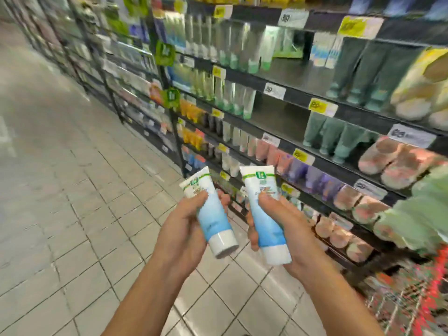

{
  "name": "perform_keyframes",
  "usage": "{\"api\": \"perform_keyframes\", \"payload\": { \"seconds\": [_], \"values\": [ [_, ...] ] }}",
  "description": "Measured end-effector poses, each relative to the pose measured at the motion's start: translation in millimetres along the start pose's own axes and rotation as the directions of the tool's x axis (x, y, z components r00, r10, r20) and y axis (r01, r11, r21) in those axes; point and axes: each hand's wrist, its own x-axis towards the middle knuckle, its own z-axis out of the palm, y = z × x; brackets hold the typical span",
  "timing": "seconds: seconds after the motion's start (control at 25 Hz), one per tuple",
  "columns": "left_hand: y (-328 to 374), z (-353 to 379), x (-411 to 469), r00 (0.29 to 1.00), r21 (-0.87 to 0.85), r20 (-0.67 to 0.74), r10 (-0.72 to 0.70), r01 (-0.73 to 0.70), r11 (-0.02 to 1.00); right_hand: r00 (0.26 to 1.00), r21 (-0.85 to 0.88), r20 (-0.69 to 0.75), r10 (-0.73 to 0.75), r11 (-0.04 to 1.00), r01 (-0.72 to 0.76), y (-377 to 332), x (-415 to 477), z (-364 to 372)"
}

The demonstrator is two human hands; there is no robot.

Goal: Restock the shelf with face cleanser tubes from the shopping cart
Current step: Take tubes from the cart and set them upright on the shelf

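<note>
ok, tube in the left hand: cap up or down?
Cap down, tilted: the left hand grips the tube with its white cap lowest, flat end up.

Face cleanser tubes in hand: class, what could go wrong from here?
The left tube fills the left hand and the right tube the right hand, so neither can steady the shelved tubes standing on their caps; a nudge may topple them. The cart, close on the right, might catch an elbow.
</note>
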Motion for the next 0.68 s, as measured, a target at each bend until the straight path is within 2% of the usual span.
{"api": "perform_keyframes", "payload": {
  "seconds": [0.08, 0.16, 0.4, 0.52, 0.68],
  "values": [
    [26, -10, 29, 0.996, -0.115, -0.058, 0.066, -0.072, 0.991, 0.999, -0.015, 0.033, -0.026, 1.000, 0.027, -1, 43, 20],
    [53, -21, 67, 0.992, -0.141, -0.097, 0.079, -0.092, 0.986, 0.998, -0.053, 0.056, -0.037, 0.998, 0.040, -2, 92, 38],
    [163, -23, 207, 0.973, -0.039, -0.115, 0.199, -0.204, 0.978, 0.994, -0.113, 0.089, -0.071, 0.990, 0.080, -31, 266, 83],
    [219, -6, 273, 0.967, 0.002, -0.078, 0.245, -0.245, 0.969, 0.983, -0.076, 0.167, -0.081, 0.993, 0.095, -63, 352, 110],
    [275, -3, 346, 0.946, 0.025, -0.086, 0.311, -0.310, 0.950, 0.979, -0.069, 0.172, -0.108, 0.990, 0.121, -93, 445, 140]
  ]
}}
